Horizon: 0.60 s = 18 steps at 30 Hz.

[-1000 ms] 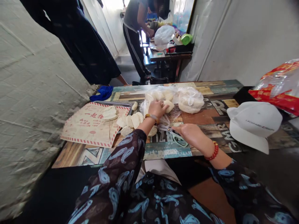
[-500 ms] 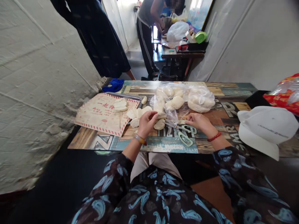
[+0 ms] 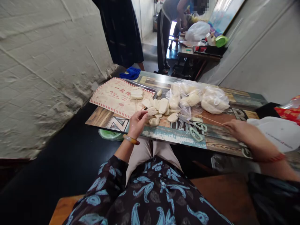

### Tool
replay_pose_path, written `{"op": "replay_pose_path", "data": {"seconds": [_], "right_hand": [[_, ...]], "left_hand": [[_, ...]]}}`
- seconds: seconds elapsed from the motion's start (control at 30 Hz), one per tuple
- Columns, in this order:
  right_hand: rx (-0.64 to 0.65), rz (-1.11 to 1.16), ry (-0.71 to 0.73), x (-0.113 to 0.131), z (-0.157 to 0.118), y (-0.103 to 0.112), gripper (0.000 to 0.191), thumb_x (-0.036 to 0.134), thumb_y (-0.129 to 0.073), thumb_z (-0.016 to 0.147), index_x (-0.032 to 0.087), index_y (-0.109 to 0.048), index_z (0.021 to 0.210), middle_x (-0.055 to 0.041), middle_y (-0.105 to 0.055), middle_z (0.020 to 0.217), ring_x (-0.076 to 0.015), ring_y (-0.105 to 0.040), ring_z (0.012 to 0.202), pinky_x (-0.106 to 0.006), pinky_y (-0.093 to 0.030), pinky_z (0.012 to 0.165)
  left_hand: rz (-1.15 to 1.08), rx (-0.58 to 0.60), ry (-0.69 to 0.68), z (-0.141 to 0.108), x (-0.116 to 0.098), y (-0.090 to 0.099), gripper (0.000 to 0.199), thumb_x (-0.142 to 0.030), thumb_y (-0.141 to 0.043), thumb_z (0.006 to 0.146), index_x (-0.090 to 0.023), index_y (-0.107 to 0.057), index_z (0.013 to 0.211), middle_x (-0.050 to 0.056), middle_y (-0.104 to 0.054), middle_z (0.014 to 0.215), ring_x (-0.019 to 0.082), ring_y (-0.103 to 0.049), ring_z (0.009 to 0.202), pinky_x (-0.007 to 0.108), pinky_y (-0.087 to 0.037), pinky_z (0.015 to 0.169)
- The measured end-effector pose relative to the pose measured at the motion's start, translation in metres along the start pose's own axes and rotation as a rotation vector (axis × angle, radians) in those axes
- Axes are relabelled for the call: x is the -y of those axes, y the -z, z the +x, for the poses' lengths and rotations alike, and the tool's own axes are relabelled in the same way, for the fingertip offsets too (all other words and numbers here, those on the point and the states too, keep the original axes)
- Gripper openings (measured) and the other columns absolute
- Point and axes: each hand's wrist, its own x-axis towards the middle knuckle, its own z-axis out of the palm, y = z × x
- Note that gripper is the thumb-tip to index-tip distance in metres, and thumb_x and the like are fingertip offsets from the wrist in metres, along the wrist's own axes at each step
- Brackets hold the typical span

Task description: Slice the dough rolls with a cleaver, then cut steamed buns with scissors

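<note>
My right hand (image 3: 243, 134) has moved out over the right part of the table, pinching one end of a thin wooden skewer (image 3: 213, 121) that points left. Beside the near edge of the slice pile is my left hand (image 3: 137, 123), its fingers loosely curled and apart, with nothing visible in them. Pale bread slices (image 3: 163, 106) lie heaped in the middle, and one slice (image 3: 172, 117) sits apart near the scissors (image 3: 195, 129), which have light green handles. More slices (image 3: 136, 93) rest stacked on printed paper (image 3: 110, 97) over a metal tray.
Clear plastic bags of whole pale buns (image 3: 214, 100) stand behind the slices. A white cap (image 3: 276, 132) and a red package (image 3: 290, 107) are at the right. A blue cloth (image 3: 130, 73) lies at the far edge. Two people stand beyond the table, near another table (image 3: 199, 54).
My right hand has moved right, away from the scissors, and a skewer now shows in it. My left hand has drawn left off the slices. The view has shifted too.
</note>
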Motion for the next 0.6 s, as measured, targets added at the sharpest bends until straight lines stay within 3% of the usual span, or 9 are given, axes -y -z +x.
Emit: {"op": "replay_pose_path", "data": {"seconds": [0.03,0.1,0.17,0.23,0.3,0.43,0.5,0.6], "right_hand": [[0.016,-0.010,-0.025,-0.005,-0.010,0.009,0.025,0.022,-0.051,0.090,0.020,-0.076,0.087,-0.0128,-0.076,0.095,-0.0223,-0.069,0.082,-0.031,-0.048,0.071],[-0.144,-0.019,-0.040,-0.001,-0.025,0.026,0.027,0.025,-0.049,0.092,0.020,-0.076,0.095,-0.0143,-0.075,0.098,-0.0248,-0.068,0.086,-0.035,-0.048,0.074],[-0.422,0.109,-0.006,0.023,-0.033,0.037,0.027,0.030,-0.051,0.092,0.019,-0.074,0.100,-0.0146,-0.074,0.098,-0.0250,-0.067,0.091,-0.036,-0.049,0.077],[-0.496,0.382,0.081,0.063,-0.034,0.035,0.024,0.031,-0.055,0.092,0.021,-0.074,0.103,-0.0108,-0.073,0.097,-0.0211,-0.068,0.088,-0.033,-0.051,0.078],[-0.388,0.720,0.107,0.111,-0.028,0.020,0.022,0.034,-0.061,0.090,0.022,-0.073,0.104,-0.0069,-0.070,0.091,-0.0156,-0.066,0.069,-0.028,-0.052,0.061],[-0.126,1.197,0.063,0.194,-0.016,-0.032,0.022,0.039,-0.063,0.088,0.021,-0.074,0.096,-0.0045,-0.061,0.085,-0.0130,-0.063,0.057,-0.026,-0.051,0.045],[-0.071,1.312,0.067,0.217,-0.015,-0.053,0.023,0.039,-0.065,0.088,0.021,-0.075,0.097,-0.0041,-0.059,0.087,-0.0125,-0.063,0.058,-0.026,-0.052,0.046],[0.005,1.370,0.131,0.230,-0.018,-0.065,0.021,0.036,-0.065,0.089,0.021,-0.076,0.098,-0.0030,-0.058,0.085,-0.0108,-0.060,0.056,-0.026,-0.053,0.049]], "left_hand": [[0.027,-0.007,-0.019,-0.001,0.003,0.004,0.027,-0.037,-0.062,0.083,-0.015,-0.071,0.095,0.004,-0.069,0.085,0.014,-0.059,0.074,0.027,-0.047,0.070],[0.083,-0.004,-0.058,-0.002,0.007,0.008,0.022,-0.035,-0.062,0.082,-0.016,-0.072,0.091,0.004,-0.068,0.084,0.014,-0.059,0.074,0.027,-0.047,0.071],[0.102,-0.003,-0.069,-0.005,0.007,0.009,0.021,-0.034,-0.063,0.081,-0.017,-0.072,0.090,0.004,-0.067,0.084,0.014,-0.058,0.074,0.027,-0.047,0.071],[0.034,-0.003,-0.033,-0.009,0.003,0.008,0.022,-0.035,-0.064,0.081,-0.017,-0.072,0.091,0.004,-0.068,0.087,0.015,-0.059,0.077,0.027,-0.047,0.073],[-0.110,0.054,0.049,-0.017,-0.006,0.006,0.027,-0.038,-0.066,0.081,-0.017,-0.072,0.096,0.004,-0.068,0.088,0.014,-0.059,0.077,0.027,-0.046,0.072],[-0.408,0.259,0.257,-0.037,-0.030,0.005,0.039,-0.043,-0.075,0.076,-0.018,-0.071,0.106,0.003,-0.068,0.085,0.011,-0.056,0.069,0.023,-0.042,0.063],[-0.506,0.266,0.308,-0.044,-0.038,0.008,0.037,-0.043,-0.077,0.075,-0.017,-0.073,0.101,0.002,-0.066,0.079,0.009,-0.054,0.065,0.022,-0.041,0.060],[-0.531,0.227,0.296,-0.049,-0.044,0.012,0.029,-0.043,-0.077,0.075,-0.015,-0.072,0.084,0.001,-0.062,0.070,0.008,-0.051,0.061,0.022,-0.039,0.057]]}}
